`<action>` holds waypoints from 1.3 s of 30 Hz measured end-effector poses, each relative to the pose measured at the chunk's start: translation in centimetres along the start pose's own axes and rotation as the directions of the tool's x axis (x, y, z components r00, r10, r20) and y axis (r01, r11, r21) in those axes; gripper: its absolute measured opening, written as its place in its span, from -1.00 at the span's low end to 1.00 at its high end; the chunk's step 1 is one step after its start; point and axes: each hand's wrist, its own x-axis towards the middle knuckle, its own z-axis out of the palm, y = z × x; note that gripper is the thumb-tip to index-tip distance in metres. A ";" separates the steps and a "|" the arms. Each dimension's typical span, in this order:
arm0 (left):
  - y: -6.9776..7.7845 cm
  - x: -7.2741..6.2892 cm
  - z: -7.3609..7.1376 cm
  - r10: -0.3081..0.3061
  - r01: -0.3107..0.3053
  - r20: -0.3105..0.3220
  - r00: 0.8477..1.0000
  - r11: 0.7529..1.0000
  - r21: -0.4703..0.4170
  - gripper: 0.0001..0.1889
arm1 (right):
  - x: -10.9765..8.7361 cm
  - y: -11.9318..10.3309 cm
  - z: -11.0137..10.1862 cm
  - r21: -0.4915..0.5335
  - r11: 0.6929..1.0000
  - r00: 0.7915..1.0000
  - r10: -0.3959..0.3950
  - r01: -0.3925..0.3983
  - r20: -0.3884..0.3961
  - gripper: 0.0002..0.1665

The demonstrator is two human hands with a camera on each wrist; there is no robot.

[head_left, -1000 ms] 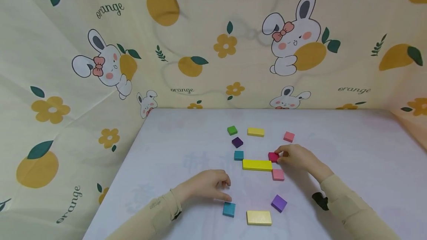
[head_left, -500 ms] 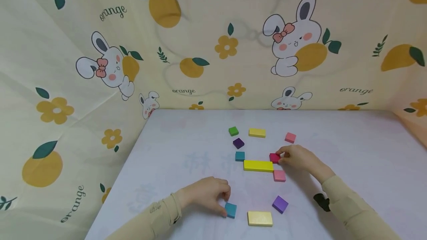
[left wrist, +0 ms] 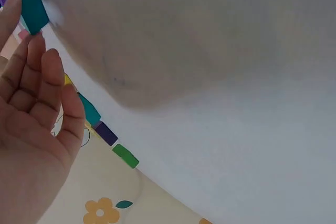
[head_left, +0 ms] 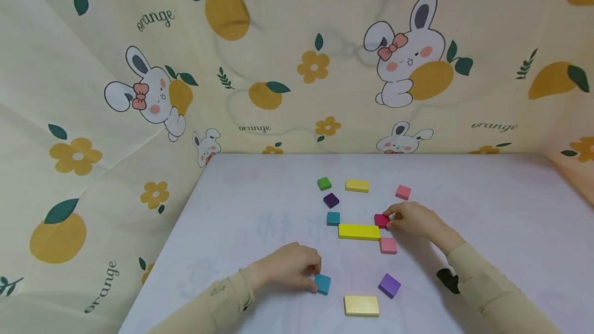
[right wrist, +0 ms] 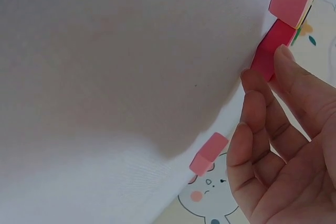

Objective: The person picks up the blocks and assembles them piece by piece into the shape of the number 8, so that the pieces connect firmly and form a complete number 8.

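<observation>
My left hand [head_left: 292,267] pinches a teal block [head_left: 323,284] between thumb and fingers, low in the head view. In the left wrist view the same teal block [left wrist: 32,9] shows between the thumb and fingertips. Farther back, my right hand [head_left: 413,219] pinches a small red block [head_left: 381,221] at its right side. That red block [right wrist: 270,51] is between thumb and forefinger in the right wrist view. It sits by the right end of a long yellow block [head_left: 359,232], just behind a pink block [head_left: 388,246]. A second teal block [head_left: 333,218] lies at the yellow block's left end.
Toward the back lie a green block [head_left: 324,183], a dark purple block [head_left: 331,200], a yellow block [head_left: 357,186] and another pink block [head_left: 403,192]. Nearer are a violet block [head_left: 389,285] and a pale yellow block [head_left: 361,305]. A printed cloth [head_left: 278,55] hangs behind the white table [head_left: 487,195].
My left hand has come down to the near teal block, gripped it and shifted it slightly right and away from me. The right hand has stayed at the red block.
</observation>
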 end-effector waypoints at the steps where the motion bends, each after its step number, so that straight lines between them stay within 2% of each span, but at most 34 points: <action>1: 0.0 0.1 0.0 -0.015 0.015 -0.011 1.000 1.000 0.009 -0.76 | 0.0 0.0 0.0 0.001 1.000 1.000 0.001 -0.001 0.001 -0.63; 6: -0.3 0.5 -0.1 -0.066 0.070 -0.082 0.994 0.996 0.048 -0.75 | 0.1 0.1 0.2 0.007 1.000 1.000 0.010 -0.010 -0.001 -0.62; 11: -0.5 1.0 -0.4 -0.111 0.116 -0.108 0.988 0.992 0.040 -0.76 | 0.1 0.0 0.1 0.004 1.000 1.000 0.013 -0.013 0.002 -0.62; 21: -0.9 3.3 -1.0 -0.156 0.164 -0.171 0.973 0.986 0.034 -0.77 | 0.1 0.0 0.0 -0.001 1.000 1.000 0.017 -0.017 0.004 -0.62; 30: -1.1 4.7 -1.3 -0.181 0.194 -0.181 0.967 0.979 0.056 -0.75 | 0.0 -0.1 0.0 0.015 0.999 0.999 0.046 -0.046 0.011 -0.61; 39: -1.3 5.0 -1.0 -0.206 0.217 -0.182 0.961 0.975 0.038 -0.75 | -0.2 -0.1 0.1 0.007 1.000 1.000 0.013 -0.013 -0.009 -0.62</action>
